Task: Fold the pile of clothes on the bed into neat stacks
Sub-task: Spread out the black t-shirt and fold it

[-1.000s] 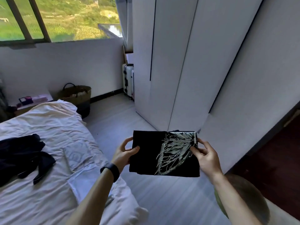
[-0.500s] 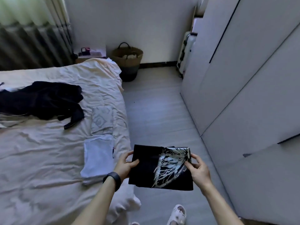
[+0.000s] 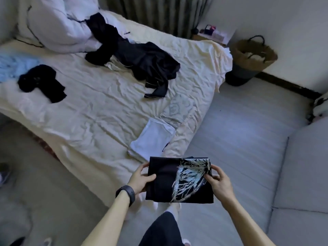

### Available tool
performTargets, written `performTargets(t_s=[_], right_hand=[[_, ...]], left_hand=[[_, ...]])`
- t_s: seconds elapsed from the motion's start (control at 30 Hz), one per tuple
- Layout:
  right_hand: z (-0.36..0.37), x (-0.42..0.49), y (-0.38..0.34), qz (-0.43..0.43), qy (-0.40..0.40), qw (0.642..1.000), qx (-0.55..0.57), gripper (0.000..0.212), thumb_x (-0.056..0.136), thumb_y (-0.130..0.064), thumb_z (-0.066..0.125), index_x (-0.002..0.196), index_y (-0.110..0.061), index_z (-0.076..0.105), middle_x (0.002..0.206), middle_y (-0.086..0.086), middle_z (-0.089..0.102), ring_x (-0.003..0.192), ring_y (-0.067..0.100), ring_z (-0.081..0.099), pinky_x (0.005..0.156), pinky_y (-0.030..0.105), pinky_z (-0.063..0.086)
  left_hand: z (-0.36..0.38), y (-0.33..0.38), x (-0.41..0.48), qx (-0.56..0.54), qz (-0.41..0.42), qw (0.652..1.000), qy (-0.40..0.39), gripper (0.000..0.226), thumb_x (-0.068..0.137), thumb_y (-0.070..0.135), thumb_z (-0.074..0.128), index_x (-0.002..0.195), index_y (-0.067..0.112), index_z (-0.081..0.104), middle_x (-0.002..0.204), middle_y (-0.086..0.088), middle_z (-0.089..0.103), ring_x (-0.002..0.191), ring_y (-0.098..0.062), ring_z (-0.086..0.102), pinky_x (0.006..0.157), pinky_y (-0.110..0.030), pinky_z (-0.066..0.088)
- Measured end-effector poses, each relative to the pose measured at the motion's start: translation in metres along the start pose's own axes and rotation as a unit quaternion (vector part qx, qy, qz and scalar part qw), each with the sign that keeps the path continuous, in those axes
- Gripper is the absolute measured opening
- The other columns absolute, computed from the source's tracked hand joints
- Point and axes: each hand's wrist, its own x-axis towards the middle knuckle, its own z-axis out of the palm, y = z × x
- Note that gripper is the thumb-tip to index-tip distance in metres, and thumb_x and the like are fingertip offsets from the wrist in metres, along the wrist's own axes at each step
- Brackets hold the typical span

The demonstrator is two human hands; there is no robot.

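Print lettering on folded black shirt (image 3: 165,181) is too blurred to read. Fingers of left hand (image 3: 140,180) and right hand (image 3: 219,183) partly hidden under it. At far edge of bed (image 3: 99,110), light blue garment (image 3: 12,67) cut off by view's left side. Also: bedside items (image 3: 210,30) — too small to identify.

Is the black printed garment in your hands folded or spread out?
Folded: the black printed garment is a compact rectangle, gripped at its sides by the left hand and right hand.

The folded black shirt (image 3: 179,181) is matt cloth with a pale, faintly shiny print. The bed (image 3: 99,110) wears creased cream cotton-like sheeting. At upper right, the basket (image 3: 253,57) looks coarsely woven.
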Motion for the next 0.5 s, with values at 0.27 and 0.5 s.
performTargets(t_s=[0.27, 0.5], right_hand=[[0.052, 0.124, -0.094, -0.023, -0.119, 0.978, -0.171, 0.033, 0.099, -0.022, 0.064, 0.126, -0.040, 0.056, 0.100, 0.001, 0.073, 0.081, 0.020, 0.075, 0.080, 0.043, 0.061], [0.124, 0.226, -0.162, -0.063, -0.194, 0.934, -0.293, 0.037, 0.102, -0.022, 0.060, 0.137, -0.033, 0.056, 0.101, -0.003, 0.071, 0.080, 0.018, 0.070, 0.063, 0.024, 0.053]], left_hand=[[-0.013, -0.004, 0.062, -0.125, -0.045, 0.983, 0.123, 0.042, 0.093, 0.005, 0.065, 0.114, 0.040, 0.055, 0.092, -0.008, 0.077, 0.087, -0.025, 0.075, 0.075, -0.045, 0.060], [-0.017, 0.018, 0.122, -0.177, -0.045, 0.955, 0.236, 0.036, 0.096, 0.002, 0.060, 0.118, 0.028, 0.049, 0.109, -0.003, 0.067, 0.091, -0.016, 0.067, 0.069, -0.025, 0.051]])
